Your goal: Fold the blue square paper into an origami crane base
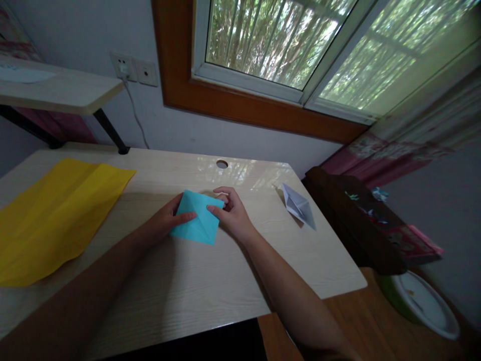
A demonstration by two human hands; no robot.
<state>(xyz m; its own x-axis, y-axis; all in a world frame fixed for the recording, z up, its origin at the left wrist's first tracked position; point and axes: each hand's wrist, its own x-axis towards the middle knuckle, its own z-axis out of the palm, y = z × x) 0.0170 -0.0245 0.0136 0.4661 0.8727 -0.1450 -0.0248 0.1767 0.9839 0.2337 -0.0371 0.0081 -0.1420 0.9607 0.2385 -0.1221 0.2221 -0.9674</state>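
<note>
Left hand (pixel 165 220) fingers pressed flat on the left edge of a folded light-blue paper square (pixel 197 216), thumb laid across its face; right hand (pixel 231 213) fingers pinching its upper right corner. Paper lying directly between both hands, flat on the pale wood-grain desk (pixel 210 281), standing like a diamond, equally near each hand. One blue piece. One large creased yellow paper sheet (pixel 56 215) well to the left. One folded white paper boat shape (pixel 298 205) to the right, apart.
</note>
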